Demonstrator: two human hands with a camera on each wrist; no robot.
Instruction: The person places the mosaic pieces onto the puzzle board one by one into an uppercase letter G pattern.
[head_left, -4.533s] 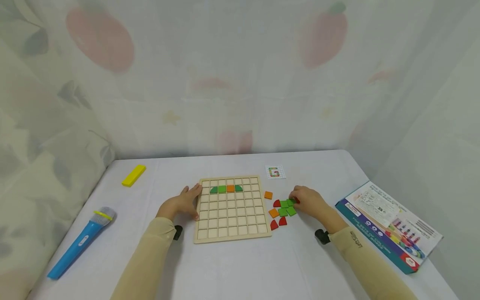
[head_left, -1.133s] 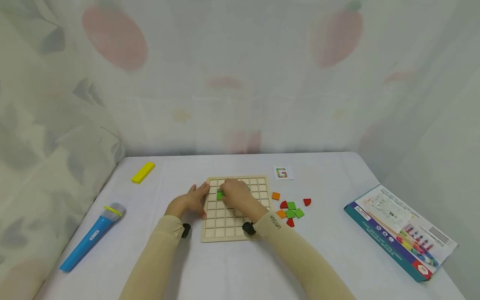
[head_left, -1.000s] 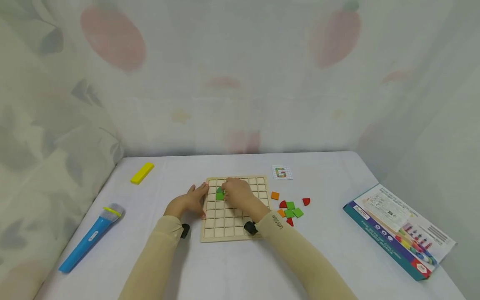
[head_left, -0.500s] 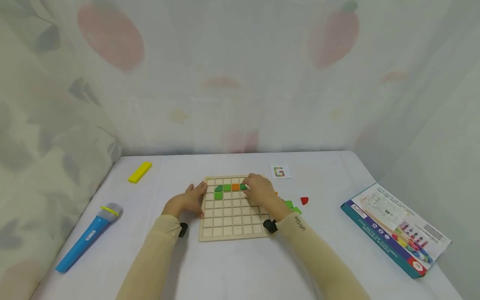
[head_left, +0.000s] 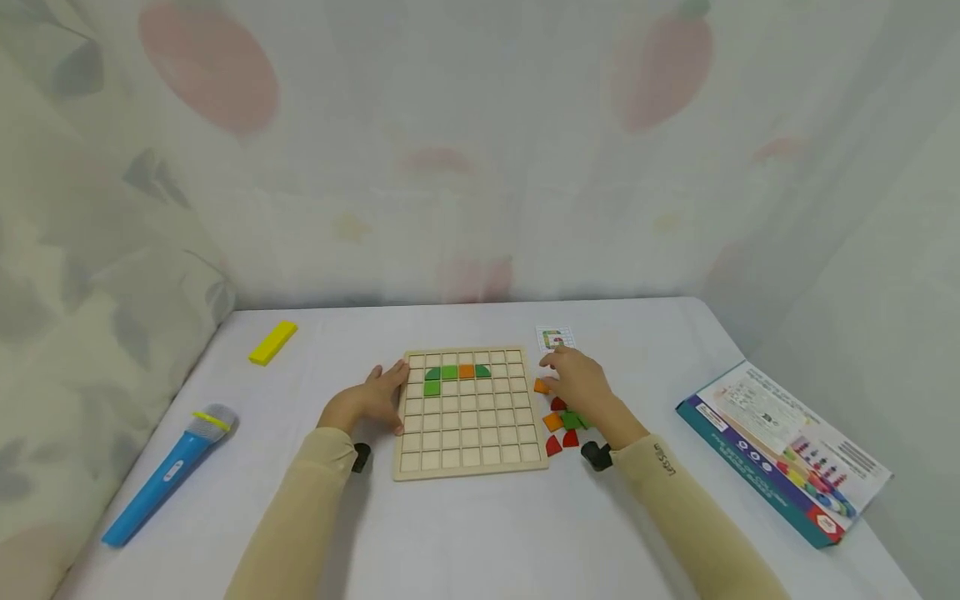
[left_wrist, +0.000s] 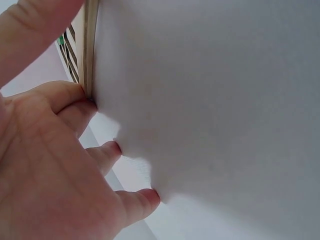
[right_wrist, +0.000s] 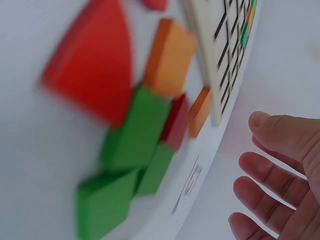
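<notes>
A wooden grid board (head_left: 471,433) lies on the table. Its upper part holds a row of two dark green quarter-rounds, a green square and an orange square (head_left: 467,372); another green square (head_left: 432,388) sits under the row's left end. My left hand (head_left: 365,402) spreads its fingers and touches the board's left edge; in the left wrist view fingertips (left_wrist: 86,97) meet the rim. My right hand (head_left: 581,383) hovers right of the board over loose tiles, fingers apart and holding nothing. Below it lie orange squares (right_wrist: 171,57), green squares (right_wrist: 135,130) and red quarter-rounds (right_wrist: 95,65).
A small pattern card (head_left: 551,333) lies behind my right hand. At the right stands a flat printed box (head_left: 783,454). To the left are a blue toy microphone (head_left: 168,475) and a yellow block (head_left: 273,342).
My right hand has left the board and moved right to the loose tiles. Since the oldest frame, a green square has been added below the row's left end. My left hand stays at the board.
</notes>
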